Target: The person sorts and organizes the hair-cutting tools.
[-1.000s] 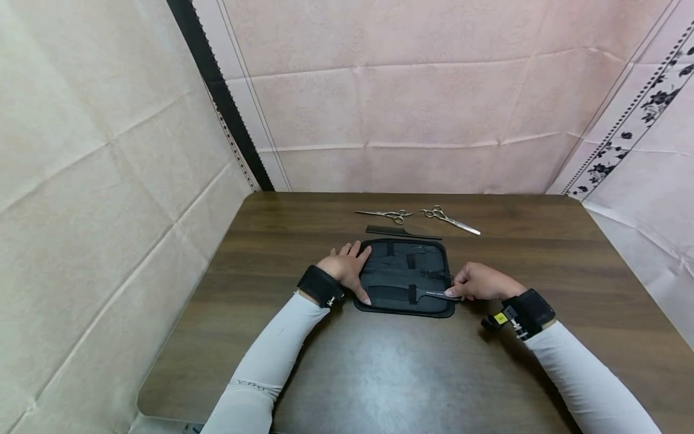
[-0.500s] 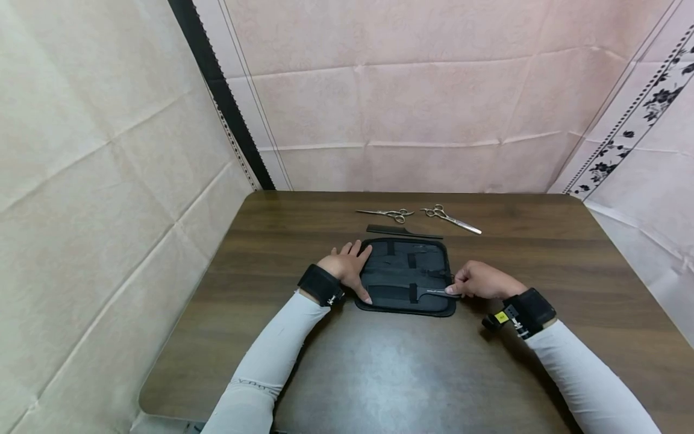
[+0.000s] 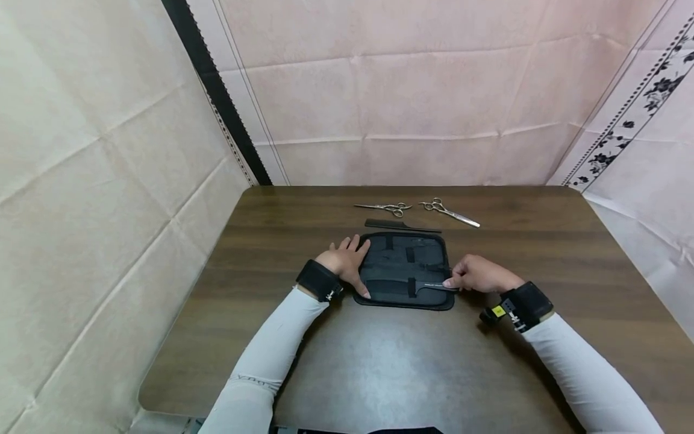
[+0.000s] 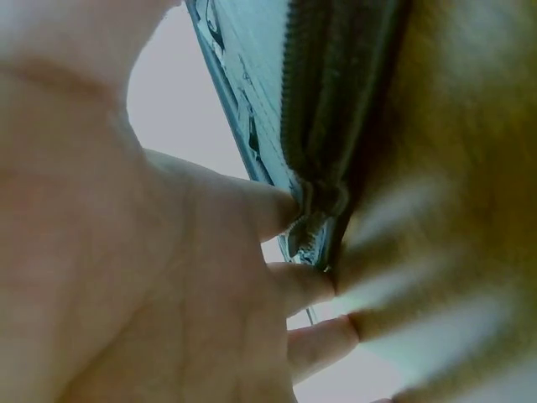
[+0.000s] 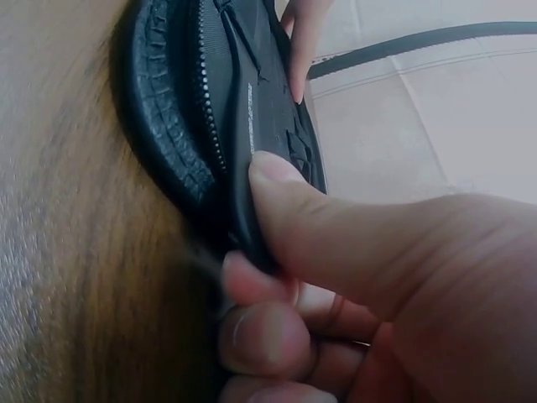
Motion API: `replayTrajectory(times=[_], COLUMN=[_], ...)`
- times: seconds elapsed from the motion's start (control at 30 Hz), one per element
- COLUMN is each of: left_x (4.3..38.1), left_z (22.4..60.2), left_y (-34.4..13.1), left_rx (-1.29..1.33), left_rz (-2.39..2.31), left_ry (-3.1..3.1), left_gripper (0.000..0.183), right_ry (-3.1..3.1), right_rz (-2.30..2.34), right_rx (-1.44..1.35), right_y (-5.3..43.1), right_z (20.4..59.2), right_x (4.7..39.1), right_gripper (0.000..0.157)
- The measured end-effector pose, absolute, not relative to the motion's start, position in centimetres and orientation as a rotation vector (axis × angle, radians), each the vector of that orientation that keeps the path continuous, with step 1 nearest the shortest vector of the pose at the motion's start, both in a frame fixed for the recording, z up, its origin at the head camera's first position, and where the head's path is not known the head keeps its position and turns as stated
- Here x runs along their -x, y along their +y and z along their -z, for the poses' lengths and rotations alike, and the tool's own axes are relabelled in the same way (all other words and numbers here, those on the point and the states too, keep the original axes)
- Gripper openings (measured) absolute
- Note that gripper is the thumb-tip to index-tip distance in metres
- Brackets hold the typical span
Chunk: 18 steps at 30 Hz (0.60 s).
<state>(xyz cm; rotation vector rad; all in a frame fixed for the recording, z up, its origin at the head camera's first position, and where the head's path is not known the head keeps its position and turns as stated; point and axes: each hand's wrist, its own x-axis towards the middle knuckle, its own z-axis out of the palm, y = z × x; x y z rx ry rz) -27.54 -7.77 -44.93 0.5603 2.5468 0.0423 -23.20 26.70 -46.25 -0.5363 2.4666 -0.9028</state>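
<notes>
At the right rim of a black, rounded-rectangular zip case of textured, leather-like material [image 3: 403, 304], the handle end of a flat black comb [image 3: 434, 286] is pinched by the person's right hand [image 3: 481, 274]. The thumb is pressed on the handle's upper face, beside pale lettering, and the forefinger is bent beneath it; the other fingers are curled in below. The comb is laid along the near part of the case, where it is crossed by a narrow black strap [image 3: 412, 287]. At the left rim, the case is touched by the left hand [image 3: 345, 259], whose fingers and thumb are spread, with nothing gripped. Toothed zip edging is seen close to its fingers in the left wrist view. Both wrists are wrapped in black bands [image 3: 527, 306], and both arms are covered by white sleeves [image 3: 593, 374]. Just beyond the case, a second black comb with a slender handle [image 3: 386, 223] is laid on the brown wood-grained table [image 3: 358, 367]. Farther back, two pairs of silvery metal scissors [image 3: 450, 213] are set out side by side, their finger rings turned towards each other. The table is backed by pale pinkish creased cloth [image 3: 423, 90].
</notes>
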Motion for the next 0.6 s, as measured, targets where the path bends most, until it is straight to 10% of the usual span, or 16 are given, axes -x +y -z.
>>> replayTrajectory(times=[0.6], left_x=[27.69], left_z=[44.83], left_y=[-7.94], left_rx=[-0.541], left_rz=[-0.047], left_ry=[2.527], left_gripper=[0.137], right_ry=[2.474], right_rz=[0.882], right_rx=[0.587], right_y=[27.24], right_z=[46.16], right_x=[24.22], right_gripper=[0.042])
